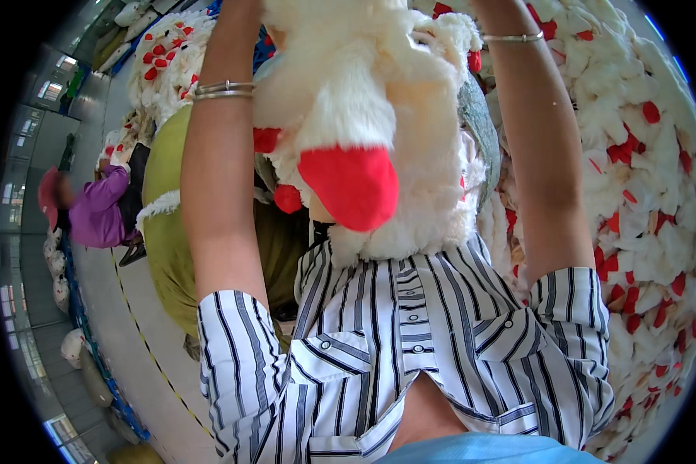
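Both my forearms reach up to the top edge, my left forearm (pixel 226 170) and my right forearm (pixel 541 147), each with a bangle at the wrist. My hands are cut off there, so their fingers and what they hold do not show. Between the arms lies a pile of cream-white furry fabric pieces (pixel 433 108) against my striped shirt. On its front hangs a white fur strip (pixel 348 108) ending in a rounded red fabric tip (pixel 352 189). Smaller red bits (pixel 288 199) poke out on the pile's left side.
A large heap of white fur pieces with red tips (pixel 642 193) fills the right side. A bulging olive-green sack (pixel 170 271) stands to my left. Farther left a person in purple (pixel 100 205) sits near another white-and-red heap (pixel 170 58). A striped line (pixel 143 332) crosses the floor.
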Demonstrator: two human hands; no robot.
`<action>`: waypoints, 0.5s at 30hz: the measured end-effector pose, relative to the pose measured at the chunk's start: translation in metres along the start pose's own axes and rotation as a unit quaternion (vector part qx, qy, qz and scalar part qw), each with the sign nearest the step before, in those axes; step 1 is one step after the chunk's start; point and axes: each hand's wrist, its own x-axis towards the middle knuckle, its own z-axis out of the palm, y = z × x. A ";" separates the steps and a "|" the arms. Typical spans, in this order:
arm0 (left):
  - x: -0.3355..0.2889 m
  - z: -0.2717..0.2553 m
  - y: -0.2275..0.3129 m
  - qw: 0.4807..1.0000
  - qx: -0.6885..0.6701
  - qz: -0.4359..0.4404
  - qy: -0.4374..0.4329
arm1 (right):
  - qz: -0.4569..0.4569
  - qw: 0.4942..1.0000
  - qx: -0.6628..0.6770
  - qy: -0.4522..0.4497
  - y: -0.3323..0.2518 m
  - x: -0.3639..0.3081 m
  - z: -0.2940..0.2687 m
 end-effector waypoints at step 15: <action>-0.165 -0.017 -0.071 0.987 0.070 -0.145 0.012 | 0.071 0.889 0.115 -0.437 -0.068 -0.180 -0.021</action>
